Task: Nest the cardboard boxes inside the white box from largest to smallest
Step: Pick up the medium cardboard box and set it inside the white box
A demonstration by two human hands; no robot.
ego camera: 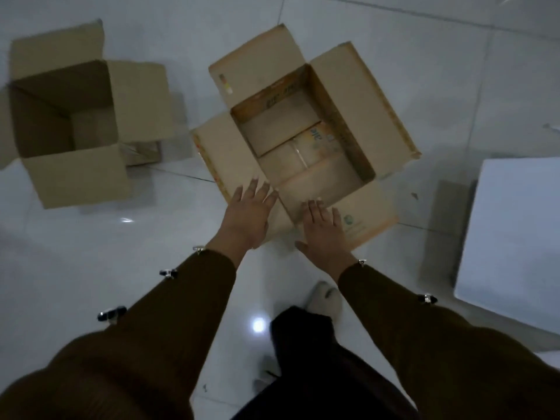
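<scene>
An open cardboard box (342,95) with printed flaps lies on the floor in the middle, its four flaps spread out. My left hand (248,213) reaches over its near left flap with the fingers spread and nothing in them. My right hand (324,228) lies flat on the near flap, also holding nothing. A second, plainer cardboard box (75,177) stands open at the left. At the right edge stands the white box (515,231), cut off by the frame; its inside is not visible.
A smaller cardboard piece (142,153) sticks out behind the left box. The floor (121,268) is glossy white tile with reflections. My foot in a light sock (324,298) stands just behind my hands. A grey shape (448,219) lies beside the white box.
</scene>
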